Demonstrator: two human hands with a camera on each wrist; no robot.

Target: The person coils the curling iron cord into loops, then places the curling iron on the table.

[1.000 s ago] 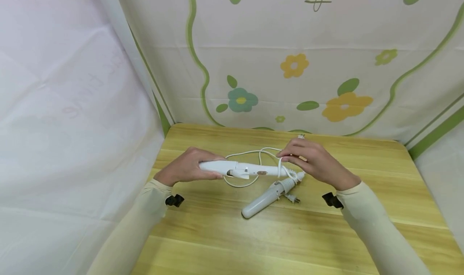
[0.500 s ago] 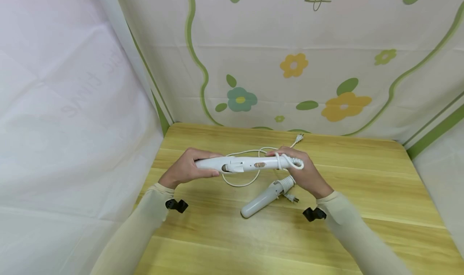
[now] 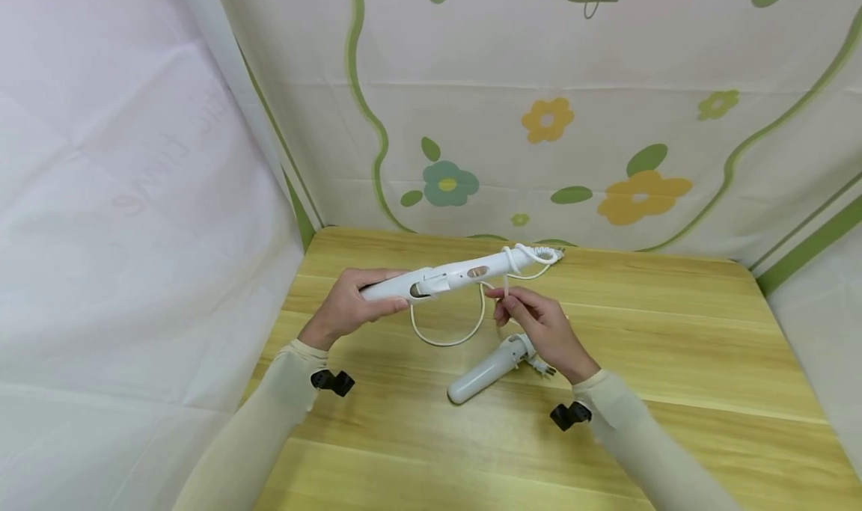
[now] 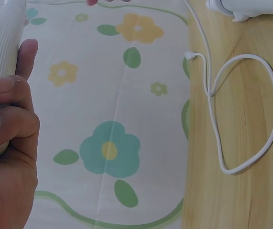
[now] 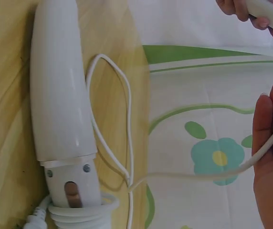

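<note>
My left hand (image 3: 350, 305) grips one end of a white corded hair-styling iron (image 3: 451, 273), raised above the table and tilted up to the right. In the left wrist view my fingers (image 4: 19, 119) curl round its ribbed white body (image 4: 6, 52). The white cord (image 3: 506, 280) winds round the handle's far end and runs down to my right hand (image 3: 539, 328), which holds it between thumb and fingers. The right wrist view shows that cord (image 5: 222, 174) crossing the fingers. Below lies a second white iron (image 3: 486, 372), its own cord wrapped round its handle.
A loop of the held iron's cord (image 5: 127, 86) lies on the wooden table (image 3: 377, 436). The plug (image 4: 190, 55) rests near the back edge. Beside the second iron's handle sits another plug (image 3: 544, 369). A flower-patterned cloth (image 3: 323, 122) hangs behind, a white cloth (image 3: 135, 271) at left.
The iron's handle end has risen and swung away toward the back. My right hand has gone from beyond the handle end, over the handle, to the cord below it.
</note>
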